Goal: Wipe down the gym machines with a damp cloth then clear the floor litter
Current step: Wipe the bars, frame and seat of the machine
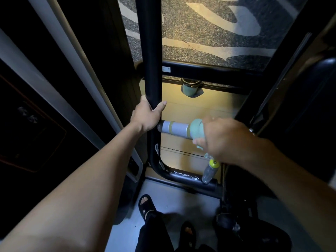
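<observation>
Gym machine frame fills the view: a black upright post (151,70) runs down the centre and curves at its foot into a low base bar (183,177), with a horizontal crossbar (209,71) behind it and speckled floor (200,33) beyond. Left hand (145,115) steadies the post, its fingers (143,100) and thumb wrapped round the tube from either side. Right hand (223,139) is blurred with motion; it seems to bunch a pale green cloth (197,130) in curled fingers, pressed over the outer end of a short grey peg (174,128) that sticks out sideways from the post. A clear spray bottle (210,171) with a yellow cap stands just below that hand, by the base bar. Sandalled feet (145,206) show at the bottom on the pale floor. To wipe well, the cloth should likely wrap the whole peg and slide its full length, twisting to reach the underside, while the left hand keeps the frame from shifting. White smears low on the post's curve look worth a pass afterwards.
</observation>
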